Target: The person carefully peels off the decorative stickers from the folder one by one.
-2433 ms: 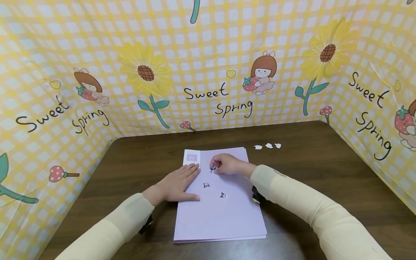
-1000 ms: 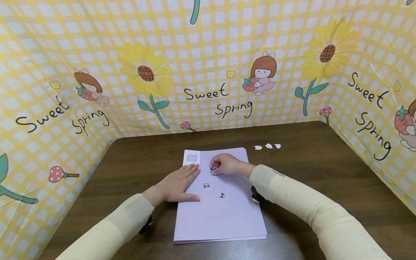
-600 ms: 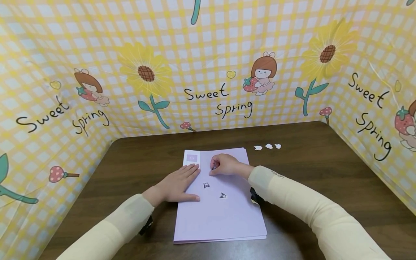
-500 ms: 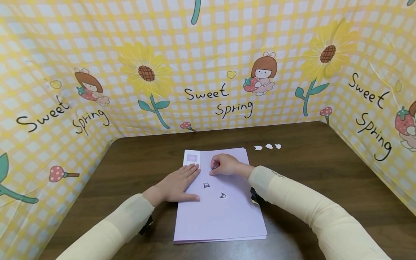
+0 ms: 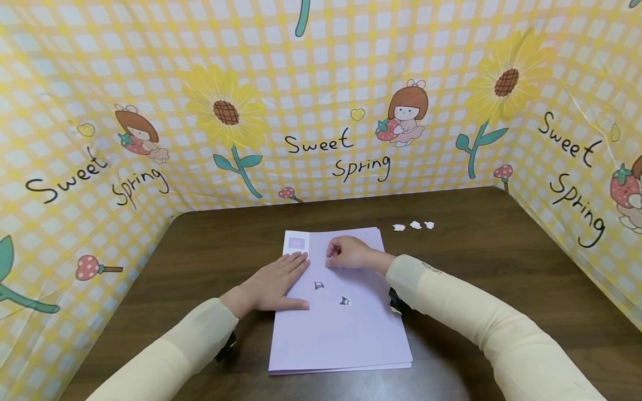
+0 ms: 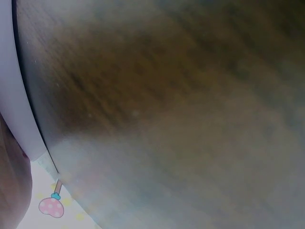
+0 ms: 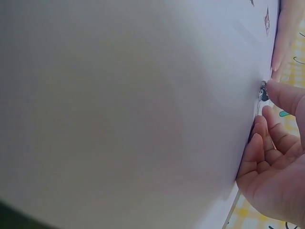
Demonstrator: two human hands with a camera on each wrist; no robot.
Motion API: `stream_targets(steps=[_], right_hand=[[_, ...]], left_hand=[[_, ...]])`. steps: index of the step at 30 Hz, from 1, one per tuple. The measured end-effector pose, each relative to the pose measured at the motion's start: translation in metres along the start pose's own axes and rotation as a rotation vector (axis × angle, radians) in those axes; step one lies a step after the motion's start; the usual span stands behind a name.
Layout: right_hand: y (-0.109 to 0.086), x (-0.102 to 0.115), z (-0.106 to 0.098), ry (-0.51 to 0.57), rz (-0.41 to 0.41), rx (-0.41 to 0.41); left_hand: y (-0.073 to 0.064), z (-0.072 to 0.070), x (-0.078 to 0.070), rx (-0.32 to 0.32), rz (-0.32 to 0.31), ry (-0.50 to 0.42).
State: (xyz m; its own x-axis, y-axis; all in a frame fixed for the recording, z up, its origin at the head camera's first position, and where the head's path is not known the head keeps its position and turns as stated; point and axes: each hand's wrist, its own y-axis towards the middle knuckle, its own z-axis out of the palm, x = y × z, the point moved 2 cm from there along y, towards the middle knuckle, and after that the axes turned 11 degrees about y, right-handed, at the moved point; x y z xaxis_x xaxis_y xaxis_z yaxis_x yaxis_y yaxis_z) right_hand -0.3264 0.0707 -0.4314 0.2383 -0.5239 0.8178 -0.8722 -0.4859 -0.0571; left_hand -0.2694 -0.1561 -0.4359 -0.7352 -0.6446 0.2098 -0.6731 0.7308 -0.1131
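A pale purple folder lies on the table, with two small cartoon stickers on its cover. My left hand rests flat on its left side, fingers straight and thumb spread. Near the top of the cover, my right hand has curled fingers and pinches a small dark-and-white sticker at the surface. In the right wrist view the thumb touches that sticker's edge; the head view mostly hides it behind the fingertips. The left wrist view shows only a sliver of my left hand.
Behind the folder, to the right, three small white paper pieces lie in a row on the dark wooden table. A white label with a purple square marks the folder's top left corner. Yellow checked cloth surrounds the table's back and sides.
My right hand keeps almost the same place, its fingertips shifting slightly over the sticker, which was plainer to see at first and is now mostly covered. My left hand stays still.
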Motion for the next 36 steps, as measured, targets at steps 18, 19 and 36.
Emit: stream_targets(steps=[18,19,36], right_hand=[[-0.005,-0.006,-0.013,0.179,-0.041,0.037],[-0.006,-0.007,-0.014,0.193,-0.037,0.038],[-0.023,-0.03,-0.045,0.406,0.034,-0.024]], left_hand=[[0.0,-0.001,0.0,0.021,-0.012,-0.01],[0.0,-0.001,0.0,0.021,-0.012,-0.009],[-0.001,-0.004,-0.001,0.016,-0.007,-0.01]])
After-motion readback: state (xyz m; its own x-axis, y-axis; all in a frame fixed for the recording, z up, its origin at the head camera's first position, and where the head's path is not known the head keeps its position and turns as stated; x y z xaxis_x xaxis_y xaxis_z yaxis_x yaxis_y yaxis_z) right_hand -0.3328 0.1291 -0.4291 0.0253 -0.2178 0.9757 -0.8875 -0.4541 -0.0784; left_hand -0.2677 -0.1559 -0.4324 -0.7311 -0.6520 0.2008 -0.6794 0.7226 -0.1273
